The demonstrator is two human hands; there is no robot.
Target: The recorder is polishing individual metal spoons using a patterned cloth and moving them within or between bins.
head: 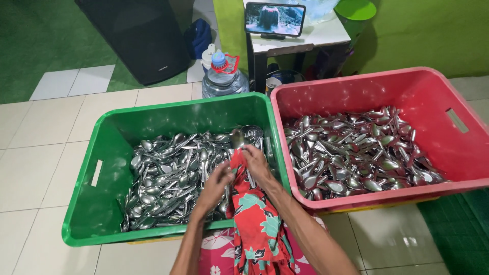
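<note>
Tiled floor (41,168), green crate (97,203) left, red crate (458,153) right, both full of spoons. Both my hands over green crate: right hand (256,162) and left hand (216,184) grasp red floral cloth (257,219) wrapped round a spoon (237,138). Spoon looks stiff, slick, light; grip through the cloth at the handle.

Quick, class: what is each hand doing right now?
Left hand: closed on the red floral cloth.
Right hand: gripping the cloth's top and a spoon.

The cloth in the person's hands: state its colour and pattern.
Red cloth with teal-green and white leaf print, seen in the head view.
</note>
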